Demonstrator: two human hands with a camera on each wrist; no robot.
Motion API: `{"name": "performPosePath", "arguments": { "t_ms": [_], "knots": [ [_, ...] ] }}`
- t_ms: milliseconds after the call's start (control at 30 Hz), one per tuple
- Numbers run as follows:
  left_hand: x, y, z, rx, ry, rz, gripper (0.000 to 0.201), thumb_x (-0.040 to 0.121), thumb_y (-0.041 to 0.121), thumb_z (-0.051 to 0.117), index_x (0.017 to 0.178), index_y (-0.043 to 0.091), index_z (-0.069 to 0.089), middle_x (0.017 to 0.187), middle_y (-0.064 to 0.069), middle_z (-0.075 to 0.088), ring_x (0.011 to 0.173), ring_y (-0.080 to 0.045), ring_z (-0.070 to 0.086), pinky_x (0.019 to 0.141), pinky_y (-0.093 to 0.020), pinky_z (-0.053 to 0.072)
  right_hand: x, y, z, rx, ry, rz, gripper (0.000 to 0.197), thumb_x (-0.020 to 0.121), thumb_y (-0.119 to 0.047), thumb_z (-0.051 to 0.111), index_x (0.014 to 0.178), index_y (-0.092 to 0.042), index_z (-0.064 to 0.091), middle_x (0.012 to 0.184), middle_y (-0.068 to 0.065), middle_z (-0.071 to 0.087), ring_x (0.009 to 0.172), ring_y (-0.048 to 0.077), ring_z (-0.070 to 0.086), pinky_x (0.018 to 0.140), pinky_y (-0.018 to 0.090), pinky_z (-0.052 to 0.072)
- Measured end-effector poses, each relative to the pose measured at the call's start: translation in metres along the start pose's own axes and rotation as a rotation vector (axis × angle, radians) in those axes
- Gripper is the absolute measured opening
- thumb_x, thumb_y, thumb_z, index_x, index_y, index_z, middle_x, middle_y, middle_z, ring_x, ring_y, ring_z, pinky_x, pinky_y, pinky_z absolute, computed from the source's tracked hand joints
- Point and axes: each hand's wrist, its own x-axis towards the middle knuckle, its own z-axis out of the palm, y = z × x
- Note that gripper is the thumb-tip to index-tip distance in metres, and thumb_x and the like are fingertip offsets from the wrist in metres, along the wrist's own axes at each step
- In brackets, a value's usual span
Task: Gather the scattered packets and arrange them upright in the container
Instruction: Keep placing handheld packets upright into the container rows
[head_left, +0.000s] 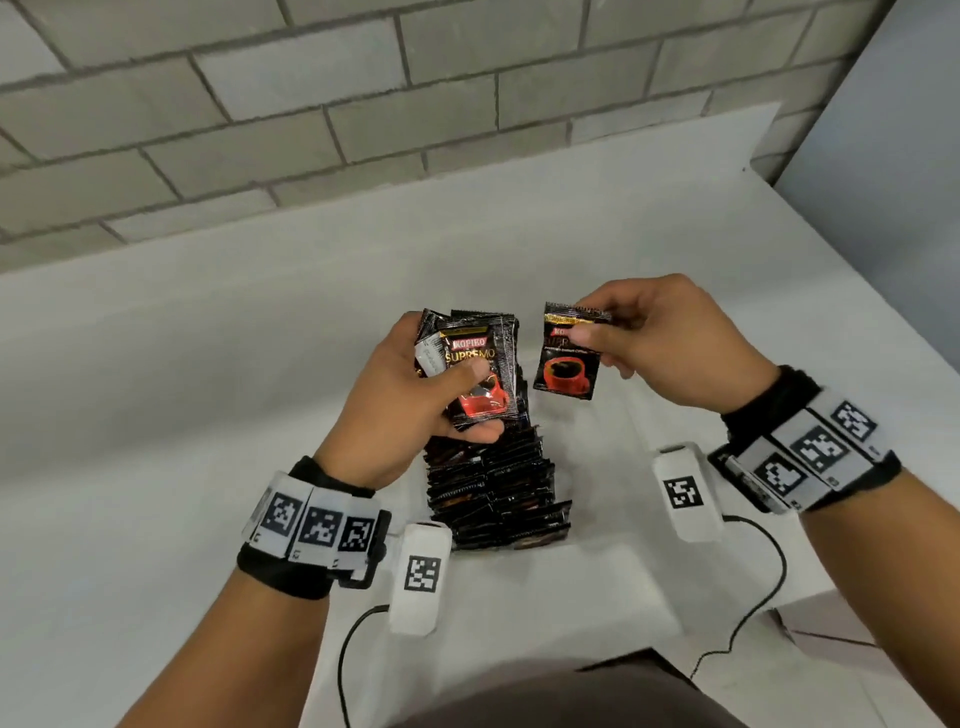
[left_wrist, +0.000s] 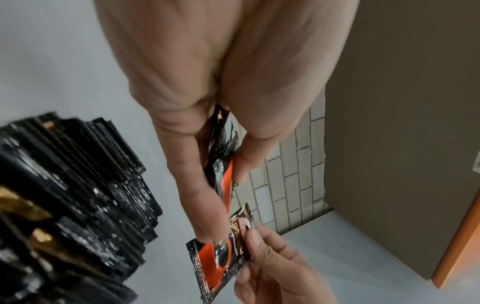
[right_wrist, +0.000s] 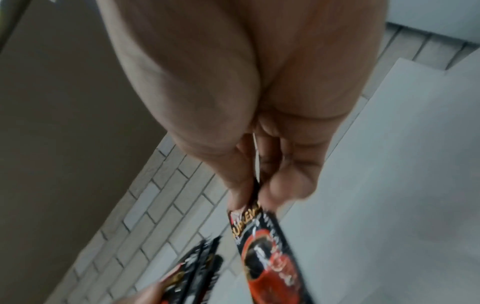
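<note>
Pinching a single coffee sachet (head_left: 567, 358) by its top edge, my right hand (head_left: 660, 343) is holding it upright in the air, thumb on the printed face, fingers curled behind. Red cup artwork is facing me. In the right wrist view the sachet (right_wrist: 270, 251) is hanging down from my fingertips (right_wrist: 241, 185).

My left hand (head_left: 410, 400) is clamping a fanned bundle of sachets (head_left: 475, 364), thumb pressing across the front one, fingers wrapped underneath. The bundle is sitting just left of the single sachet, a small gap between them. In the left wrist view the bundle (left_wrist: 221, 148) is showing edge-on between thumb and fingers.

Below both hands, the row of packed sachets (head_left: 498, 493) is standing upright, tightly lined, in a white container (head_left: 613, 561) on the white table (head_left: 156, 415). Both held items are hovering above the row's far end. Container walls are hard to make out against the table.
</note>
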Motion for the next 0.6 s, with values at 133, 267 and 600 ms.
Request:
{"name": "performPosePath", "arguments": {
  "t_ms": [133,267,600],
  "knots": [
    [0.003,-0.003,-0.016,-0.003,0.017,-0.009,0.036,0.094,0.004,0.069,0.126,0.007,0.052,0.115,-0.028,0.067,0.082,-0.048,0.074,0.062,-0.047,0.062,0.006,0.011,-0.001,-0.164,-0.057,0.066,0.014,0.101,-0.016,0.059,0.096,-0.014,0.072,0.079,0.004,0.072,0.060,0.019,0.072,0.065,0.031,0.060],
    [0.006,-0.007,-0.018,-0.002,0.008,-0.013,0.037,0.094,0.004,0.068,0.127,0.005,0.051,0.113,-0.025,0.069,0.082,-0.048,0.074,0.062,-0.047,0.062,0.020,0.021,0.009,-0.376,-0.150,-0.027,0.010,0.092,-0.011,0.068,0.091,-0.017,0.076,0.073,-0.011,0.071,0.061,0.011,0.071,0.069,0.024,0.057],
    [0.015,-0.004,-0.011,0.024,0.001,-0.016,0.036,0.095,0.003,0.067,0.126,0.006,0.050,0.113,-0.021,0.071,0.084,-0.048,0.074,0.065,-0.052,0.063,0.054,0.020,0.023,-0.651,-0.252,-0.162,0.017,0.085,-0.007,0.069,0.096,-0.016,0.079,0.083,-0.005,0.068,0.074,0.010,0.060,0.063,0.013,0.039]
  ]
}}
